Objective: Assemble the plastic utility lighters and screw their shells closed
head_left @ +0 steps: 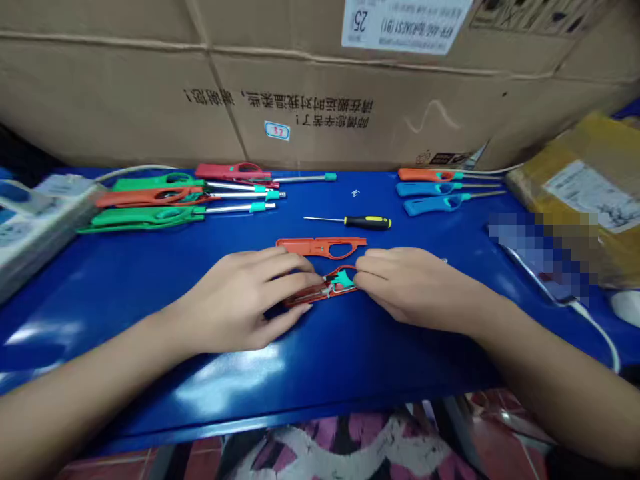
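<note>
An opened orange-red utility lighter (326,294) lies on the blue table, its inside facing up. In it I see a teal trigger (343,280) and a thin pale part beside it. My left hand (253,293) grips the lighter's left end, thumb on the near side and fingers over the top. My right hand (417,283) has its fingers curled and pressed together at the trigger end; what exactly they pinch there is hidden. Just beyond both hands rests the loose orange half of a lighter casing (317,247), with a looped trigger opening.
A black-and-yellow screwdriver (367,222) lies behind the casing. Several lighters (145,217) are at the back left, blue and orange ones (433,203) at the back right. A power strip (45,220), phone (535,263), yellow-taped package (580,193) and big carton (300,87) surround the table.
</note>
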`<act>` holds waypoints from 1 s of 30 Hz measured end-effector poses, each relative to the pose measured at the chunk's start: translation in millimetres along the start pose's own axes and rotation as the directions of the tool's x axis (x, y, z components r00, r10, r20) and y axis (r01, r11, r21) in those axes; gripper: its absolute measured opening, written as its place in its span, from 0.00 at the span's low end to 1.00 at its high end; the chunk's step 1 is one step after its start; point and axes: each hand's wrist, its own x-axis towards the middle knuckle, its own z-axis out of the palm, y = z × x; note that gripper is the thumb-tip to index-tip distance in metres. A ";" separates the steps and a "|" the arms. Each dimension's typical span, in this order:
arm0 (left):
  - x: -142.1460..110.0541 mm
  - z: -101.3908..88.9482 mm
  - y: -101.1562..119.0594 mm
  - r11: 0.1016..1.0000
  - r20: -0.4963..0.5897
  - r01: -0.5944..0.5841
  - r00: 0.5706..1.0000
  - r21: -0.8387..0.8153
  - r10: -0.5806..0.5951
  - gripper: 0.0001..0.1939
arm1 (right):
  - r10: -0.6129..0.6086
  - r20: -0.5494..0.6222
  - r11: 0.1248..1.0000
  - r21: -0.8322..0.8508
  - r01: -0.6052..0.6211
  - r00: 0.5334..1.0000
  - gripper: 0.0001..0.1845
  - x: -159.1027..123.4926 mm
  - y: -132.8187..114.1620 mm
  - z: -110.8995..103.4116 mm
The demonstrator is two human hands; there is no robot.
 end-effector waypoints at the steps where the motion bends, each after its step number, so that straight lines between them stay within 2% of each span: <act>1: 0.2 1.5 1.0 1.000 -0.006 -0.009 1.000 0.027 0.010 0.17 | 0.000 -0.001 1.000 0.008 0.000 1.000 0.07 0.5 0.3 0.3; 6: 1.6 7.8 3.7 0.997 0.038 -0.038 0.999 0.065 0.036 0.19 | 0.019 0.018 0.999 0.044 -0.020 1.000 0.08 0.5 2.3 1.7; 14: 2.4 14.7 2.7 0.999 0.065 -0.009 0.998 -0.051 0.012 0.18 | 0.083 0.053 0.986 0.139 -0.090 0.995 0.09 -4.4 5.3 -2.7; 22: 2.2 19.6 1.2 0.983 0.088 0.070 0.995 -0.171 -0.055 0.17 | 0.103 0.071 0.971 0.209 -0.116 0.992 0.08 -4.7 4.9 -6.3; 30: 3.3 16.5 -0.4 0.997 0.072 0.011 0.997 -0.076 -0.005 0.18 | 0.137 0.078 0.945 0.290 -0.154 0.988 0.08 -2.9 4.5 -2.5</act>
